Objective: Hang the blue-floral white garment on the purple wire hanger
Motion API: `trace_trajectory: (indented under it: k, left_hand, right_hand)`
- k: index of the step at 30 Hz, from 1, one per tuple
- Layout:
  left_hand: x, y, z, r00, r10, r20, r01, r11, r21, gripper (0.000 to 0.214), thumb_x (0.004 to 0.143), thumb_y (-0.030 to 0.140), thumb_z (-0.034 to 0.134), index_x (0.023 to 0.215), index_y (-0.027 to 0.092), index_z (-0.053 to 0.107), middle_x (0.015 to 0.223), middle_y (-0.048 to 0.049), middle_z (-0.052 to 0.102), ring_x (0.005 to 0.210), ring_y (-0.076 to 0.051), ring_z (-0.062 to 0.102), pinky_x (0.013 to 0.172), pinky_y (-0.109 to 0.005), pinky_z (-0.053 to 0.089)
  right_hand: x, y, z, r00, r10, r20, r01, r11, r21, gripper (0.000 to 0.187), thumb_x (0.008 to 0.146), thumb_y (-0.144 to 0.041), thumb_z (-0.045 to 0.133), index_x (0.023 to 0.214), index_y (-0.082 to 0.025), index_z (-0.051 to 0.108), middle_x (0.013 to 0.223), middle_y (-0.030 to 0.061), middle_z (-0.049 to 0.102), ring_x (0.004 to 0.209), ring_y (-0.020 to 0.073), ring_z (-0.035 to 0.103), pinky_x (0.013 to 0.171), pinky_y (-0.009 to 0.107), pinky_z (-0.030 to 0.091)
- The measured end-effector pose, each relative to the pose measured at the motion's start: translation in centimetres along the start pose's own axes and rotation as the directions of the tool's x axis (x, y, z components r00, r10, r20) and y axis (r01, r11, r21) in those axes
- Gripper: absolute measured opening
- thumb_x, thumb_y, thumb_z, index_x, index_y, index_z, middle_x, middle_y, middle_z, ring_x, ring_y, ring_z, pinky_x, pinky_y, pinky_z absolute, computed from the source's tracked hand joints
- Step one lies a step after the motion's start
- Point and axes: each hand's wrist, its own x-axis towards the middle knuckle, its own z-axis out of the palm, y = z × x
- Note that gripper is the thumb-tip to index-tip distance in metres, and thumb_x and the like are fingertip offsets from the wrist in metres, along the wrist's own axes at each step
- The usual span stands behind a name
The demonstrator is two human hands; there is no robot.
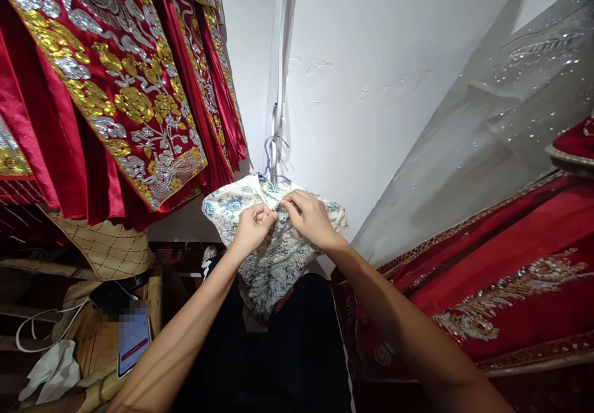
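A short-sleeved floral shirt (273, 270), cream with blue and green flowers, hangs on a thin purple hanger (266, 156) in front of the white wall. Just below its collar, my left hand (255, 224) pinches the front edge between thumb and fingertips. Close beside it, my right hand (306, 212) grips the facing part of the front opening, its fingers bent over the cloth. The fingertips of both hands nearly meet. Whatever small fastening may lie between them is hidden. The lower part of the shirt drapes down against my dark trousers (297, 339).
Red embroidered garments (139, 103) with gold and silver sequins hang at the left. Red beaded fabric (510, 277) and a sheer glittery cloth (464, 128) fill the right. A phone (133, 342), white cable (46, 314) and crumpled tissue (53, 369) lie on a bamboo seat at lower left.
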Motion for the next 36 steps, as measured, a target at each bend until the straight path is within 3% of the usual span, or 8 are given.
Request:
trace_trajectory:
  k: [7,11,18,22,27,30,32,36]
  left_hand:
    - [-0.3,0.3,-0.1,0.996,-0.019,-0.09,0.011,0.996,-0.086,0.03,0.08,0.042,0.071,0.07,0.017,0.059,0.051,0.0061,0.04,0.046,-0.007,0.03,0.048,-0.022,0.02]
    - [-0.5,0.2,0.1,0.999,0.013,-0.041,-0.018,0.993,-0.12,0.032,0.083,0.046,0.069,0.074,0.019,0.055,0.051,0.007,0.038,0.047,-0.008,0.03,0.049,-0.022,0.021]
    - [0.4,-0.7,0.3,0.997,0.075,0.0,-0.075,0.997,0.032,0.03,0.089,0.043,0.062,0.074,0.019,0.05,0.055,0.0079,0.028,0.05,-0.008,0.026,0.051,-0.022,0.018]
    - [0.8,-0.5,1.2,0.994,0.102,0.036,-0.106,0.985,0.136,0.024,0.09,0.04,0.058,0.077,0.019,0.053,0.057,0.006,0.036,0.051,-0.01,0.032,0.051,-0.023,0.022]
    - [-1.4,-3.5,1.7,0.975,-0.012,0.22,-0.075,0.922,0.38,0.024,0.086,0.032,0.059,0.066,0.019,0.056,0.057,0.0017,0.048,0.055,-0.014,0.043,0.054,-0.026,0.029]
    - [-2.4,-4.6,1.5,0.986,-0.041,0.16,-0.027,0.916,0.401,0.025,0.089,0.038,0.057,0.072,0.019,0.057,0.063,-0.0003,0.052,0.061,-0.016,0.049,0.059,-0.026,0.034]
    - [-2.1,-4.1,1.3,0.998,0.057,-0.013,-0.046,0.906,0.42,0.025,0.088,0.044,0.059,0.083,0.02,0.058,0.076,-0.0029,0.057,0.074,-0.019,0.054,0.068,-0.028,0.039]
    - [1.7,-2.0,0.0,0.859,0.308,-0.408,-0.029,0.827,0.561,0.046,0.081,0.048,0.068,0.113,0.021,0.051,0.116,-0.0109,0.054,0.111,-0.027,0.049,0.095,-0.038,0.04]
  right_hand:
    - [0.5,-0.7,-0.2,0.978,0.045,0.203,-0.028,0.996,-0.085,0.02,0.097,-0.037,0.049,0.089,-0.021,0.059,0.076,0.0028,0.062,0.069,0.0186,0.053,0.062,0.028,0.031]
    - [1.1,-0.8,-0.7,0.959,0.02,0.282,-0.011,0.999,-0.032,0.03,0.1,-0.035,0.042,0.077,-0.022,0.057,0.065,-0.0012,0.056,0.056,0.0147,0.045,0.058,0.027,0.026]
    - [0.9,-0.3,-0.1,0.994,0.019,0.104,-0.031,0.993,0.113,0.029,0.099,-0.032,0.045,0.076,-0.02,0.057,0.066,-0.0006,0.055,0.061,0.0141,0.048,0.061,0.026,0.031]
    - [1.1,-0.5,-1.3,0.997,0.066,-0.026,-0.056,0.956,0.288,0.028,0.099,-0.035,0.047,0.08,-0.019,0.061,0.07,0.0001,0.058,0.064,0.0138,0.051,0.062,0.025,0.035]
    - [1.1,0.7,-5.8,0.91,0.281,-0.305,-0.104,0.867,0.488,0.032,0.096,-0.045,0.053,0.076,-0.021,0.06,0.066,0.0,0.054,0.061,0.0142,0.05,0.059,0.027,0.036]
    - [-0.3,3.2,-8.9,0.866,0.393,-0.308,-0.117,0.76,0.64,0.031,0.091,-0.042,0.061,0.068,-0.023,0.057,0.064,0.0001,0.048,0.058,0.0143,0.045,0.059,0.029,0.038]
    - [-2.3,5.2,-10.3,0.851,0.493,-0.178,-0.176,0.589,0.788,0.028,0.088,-0.042,0.064,0.068,-0.024,0.056,0.061,-0.0012,0.04,0.055,0.0149,0.041,0.059,0.031,0.04]
    - [-8.0,8.2,-10.2,0.767,0.641,0.015,-0.206,0.225,0.952,0.033,0.087,-0.05,0.059,0.066,-0.027,0.047,0.056,-0.0024,0.037,0.055,0.0194,0.046,0.067,0.041,0.05]
